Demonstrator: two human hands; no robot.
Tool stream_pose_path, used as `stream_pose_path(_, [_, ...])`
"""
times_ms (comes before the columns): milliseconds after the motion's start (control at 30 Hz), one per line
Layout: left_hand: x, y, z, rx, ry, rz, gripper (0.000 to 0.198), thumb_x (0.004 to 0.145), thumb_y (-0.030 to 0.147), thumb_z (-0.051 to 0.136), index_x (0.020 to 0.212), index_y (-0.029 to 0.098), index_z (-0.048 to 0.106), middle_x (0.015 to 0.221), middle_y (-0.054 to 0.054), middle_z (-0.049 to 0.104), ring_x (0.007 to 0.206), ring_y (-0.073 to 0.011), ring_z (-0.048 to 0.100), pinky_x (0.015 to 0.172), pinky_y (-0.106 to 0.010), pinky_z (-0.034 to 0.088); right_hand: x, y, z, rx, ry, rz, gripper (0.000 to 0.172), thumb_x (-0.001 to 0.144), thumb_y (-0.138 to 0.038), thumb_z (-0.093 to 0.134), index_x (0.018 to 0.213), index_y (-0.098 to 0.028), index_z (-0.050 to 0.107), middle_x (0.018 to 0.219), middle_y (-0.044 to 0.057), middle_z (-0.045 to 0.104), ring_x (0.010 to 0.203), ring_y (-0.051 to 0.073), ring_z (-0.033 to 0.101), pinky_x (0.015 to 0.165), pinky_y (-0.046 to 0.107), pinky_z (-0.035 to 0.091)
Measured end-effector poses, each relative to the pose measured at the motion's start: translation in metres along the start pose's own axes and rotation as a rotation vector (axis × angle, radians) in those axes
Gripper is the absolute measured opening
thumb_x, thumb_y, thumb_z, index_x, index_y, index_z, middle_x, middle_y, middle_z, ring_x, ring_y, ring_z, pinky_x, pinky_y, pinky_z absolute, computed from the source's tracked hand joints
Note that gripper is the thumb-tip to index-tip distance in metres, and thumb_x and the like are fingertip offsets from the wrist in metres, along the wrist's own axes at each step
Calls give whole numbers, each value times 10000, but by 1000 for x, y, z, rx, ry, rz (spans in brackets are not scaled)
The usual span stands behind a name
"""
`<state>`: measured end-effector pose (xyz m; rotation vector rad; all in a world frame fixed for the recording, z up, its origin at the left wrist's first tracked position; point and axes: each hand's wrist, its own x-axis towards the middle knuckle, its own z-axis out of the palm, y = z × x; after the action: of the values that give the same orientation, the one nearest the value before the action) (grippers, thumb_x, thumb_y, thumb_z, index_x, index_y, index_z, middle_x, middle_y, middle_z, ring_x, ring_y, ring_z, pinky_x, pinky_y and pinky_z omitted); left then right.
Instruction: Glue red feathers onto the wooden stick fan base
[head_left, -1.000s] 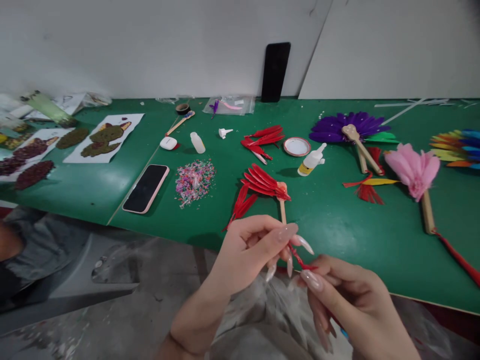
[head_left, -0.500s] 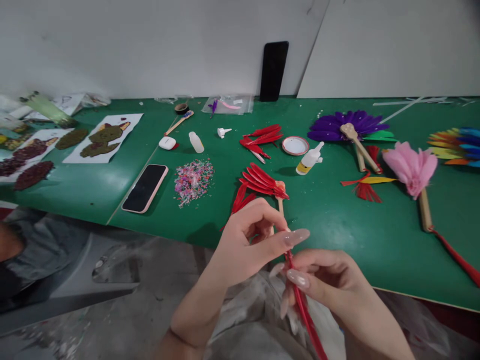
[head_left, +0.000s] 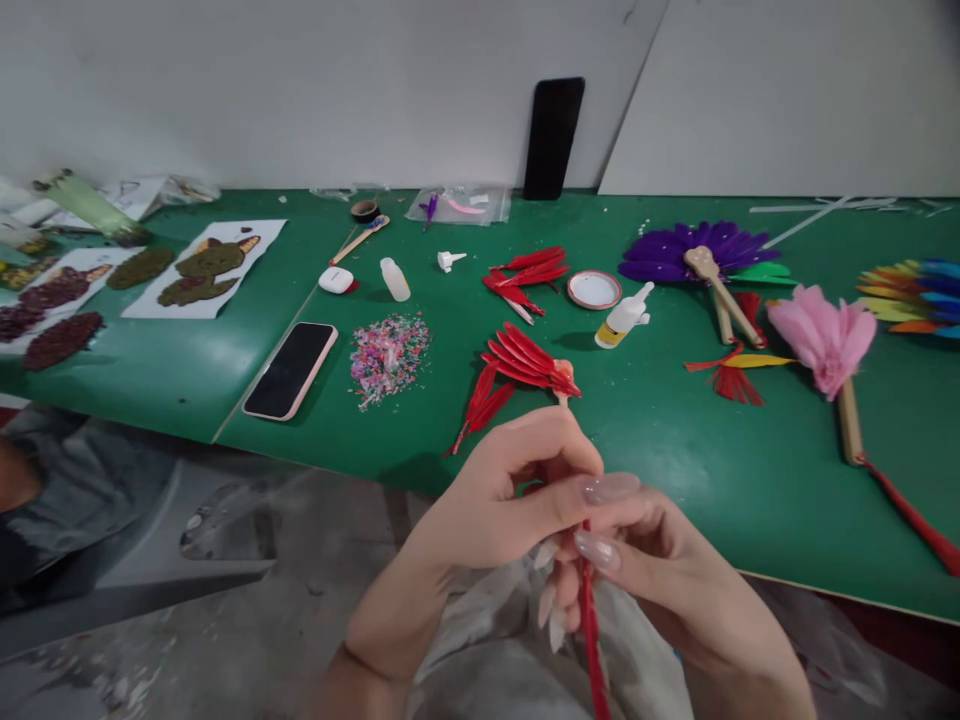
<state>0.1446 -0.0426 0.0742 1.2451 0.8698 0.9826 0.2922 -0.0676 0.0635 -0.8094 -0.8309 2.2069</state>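
A long red feather point(head_left: 590, 620) hangs down from between my fingers, over my lap. My left hand point(head_left: 517, 490) is closed, thumb and fingertips pinching the feather's upper end. Just below and to the right, my right hand point(head_left: 652, 570) pinches the same feather between thumb and fingers. Beyond my hands on the table lies a wooden fan handle point(head_left: 562, 374) with red feathers point(head_left: 523, 357) fanned out from its head; its lower part is hidden behind my left hand. Loose red feathers point(head_left: 484, 405) lie beside it.
On the green table point(head_left: 697, 440) are a glue bottle point(head_left: 621, 318), a round lid point(head_left: 594, 289), more red feathers point(head_left: 529, 275), colourful chips point(head_left: 388, 358) and a phone point(head_left: 291, 370). Purple point(head_left: 667, 255) and pink point(head_left: 823, 335) feather fans lie right. Another phone point(head_left: 553, 138) leans on the wall.
My hands have come closer together, the left moving slightly right and down. The feather now hangs more upright between them. The view has shifted a little.
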Motion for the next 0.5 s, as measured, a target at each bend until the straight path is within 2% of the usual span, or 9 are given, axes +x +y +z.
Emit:
stream_pose_path(200, [0, 1, -3, 1, -79, 68, 243, 838, 318, 602, 651, 176, 540, 670, 7, 445, 593, -99, 405, 510, -242, 312, 1, -5, 4, -128, -40, -25, 209, 798, -374, 676, 725, -200, 766, 589, 22, 722, 540, 132, 676, 563, 233, 534])
stream_pose_path(333, [-2, 1, 0, -51, -56, 44, 274, 831, 354, 611, 638, 175, 536, 660, 5, 449, 592, -102, 422, 507, -237, 332, 0, -7, 6, -168, -19, -32, 236, 784, -385, 680, 662, -201, 762, 521, 14, 692, 507, 140, 659, 544, 243, 533])
stream_pose_path(433, [-2, 1, 1, -64, -43, 25, 322, 819, 421, 613, 627, 172, 544, 652, 4, 456, 578, -98, 428, 507, -236, 345, -1, -8, 4, -158, -95, 1, 209, 798, -367, 671, 713, -203, 768, 567, 15, 710, 532, 138, 667, 571, 247, 535])
stream_pose_path(500, [-2, 0, 1, -82, -49, 36, 315, 830, 407, 607, 631, 171, 545, 658, 8, 456, 570, -88, 419, 511, -232, 343, -1, -9, 3, -169, -114, 15, 213, 802, -371, 667, 709, -207, 767, 595, 16, 722, 545, 134, 669, 574, 245, 533])
